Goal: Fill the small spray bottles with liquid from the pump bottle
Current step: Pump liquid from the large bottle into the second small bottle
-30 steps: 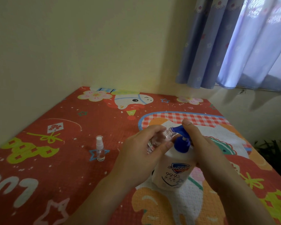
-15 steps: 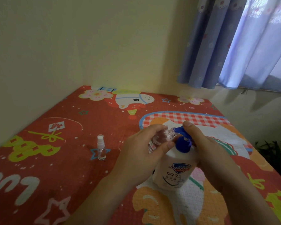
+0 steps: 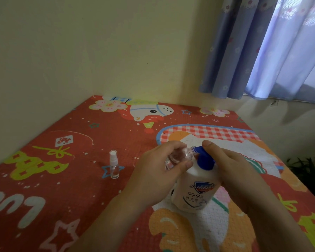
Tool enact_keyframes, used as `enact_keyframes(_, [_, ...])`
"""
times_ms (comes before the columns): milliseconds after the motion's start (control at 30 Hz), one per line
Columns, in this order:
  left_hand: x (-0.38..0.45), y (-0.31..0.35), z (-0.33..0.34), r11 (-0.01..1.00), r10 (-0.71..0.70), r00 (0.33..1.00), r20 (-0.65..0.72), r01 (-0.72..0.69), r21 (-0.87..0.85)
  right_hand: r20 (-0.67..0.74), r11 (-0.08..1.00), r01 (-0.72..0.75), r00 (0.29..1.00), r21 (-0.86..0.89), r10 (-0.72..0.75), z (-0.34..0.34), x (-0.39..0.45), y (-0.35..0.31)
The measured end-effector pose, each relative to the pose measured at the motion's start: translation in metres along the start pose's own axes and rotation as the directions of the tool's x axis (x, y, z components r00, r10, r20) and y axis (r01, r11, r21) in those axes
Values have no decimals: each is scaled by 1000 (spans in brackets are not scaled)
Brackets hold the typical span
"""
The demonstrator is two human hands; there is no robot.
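**Pump meets bottle: a refill under way on the play mat**

A small clear spray bottle (image 3: 178, 157), its cap off, lies tilted almost flat in the left hand (image 3: 158, 177), fingers and thumb curled round its body so the open neck points right — straight at the blue pump head (image 3: 203, 157) of the white pump bottle (image 3: 195, 190). The neck sits at the nozzle tip, just beyond the left thumb; whether it touches cannot be told. The right hand (image 3: 238, 175) rests over the pump, index finger laid straight along the top of the blue head and pressing there; the remaining fingers fall behind the bottle and their curl is hidden.

Done well, this step likely calls for short, slow presses, the neck held snug under the spout and the little bottle raised more upright as it fills — tipped this far, liquid could run back out.

The held bottle looks clear, its level impossible to judge. The pump bottle is opaque, its contents unseen; it stands upright on the red cartoon mat (image 3: 62, 197) beneath both palms. Well to the left of the left knuckles a second spray bottle (image 3: 114, 165) stands upright, white sprayer fitted, its level also unclear.
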State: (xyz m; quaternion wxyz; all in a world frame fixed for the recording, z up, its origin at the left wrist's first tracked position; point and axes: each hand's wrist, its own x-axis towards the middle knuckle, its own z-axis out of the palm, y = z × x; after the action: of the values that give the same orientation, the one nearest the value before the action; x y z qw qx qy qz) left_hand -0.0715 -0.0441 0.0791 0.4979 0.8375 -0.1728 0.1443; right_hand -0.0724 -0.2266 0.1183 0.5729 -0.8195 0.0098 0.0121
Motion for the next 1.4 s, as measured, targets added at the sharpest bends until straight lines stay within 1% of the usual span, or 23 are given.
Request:
enact_keyframes(133, [1, 1, 1, 1000, 13, 1000, -5, -13, -20, 15, 1000, -9, 1000, -4, 9, 1, -1, 0])
enact_keyframes(333, [0, 5, 2, 998, 39, 999, -24, -40, -52, -8, 997, -47, 999, 67, 47, 8, -3, -5])
enact_keyframes(433, [0, 6, 2, 998, 37, 999, -34, -39, -55, -4, 996, -40, 999, 83, 41, 8, -5, -8])
enact_keyframes(833, [-1, 6, 3, 997, 34, 998, -44, -37, -67, -11, 995, -63, 998, 76, 64, 7, -6, -8])
enact_keyframes(967, [-1, 6, 3, 997, 31, 999, -40, -34, -66, 27, 994, -75, 997, 81, 73, 6, -5, -7])
enact_keyframes(1100, [-1, 5, 3, 998, 28, 999, -26, -29, -48, 13, 997, -61, 998, 56, 60, 5, -5, -7])
enact_keyframes(1233, [-2, 4, 2, 999, 8, 1000, -14, -8, -37, 32, 999, -27, 999, 33, 26, 3, -6, -7])
enact_keyframes(1400, [0, 2, 1, 1000, -2, 1000, -13, 2, 0, 25, 999, -5, 1000, 36, 4, 0, -3, -5])
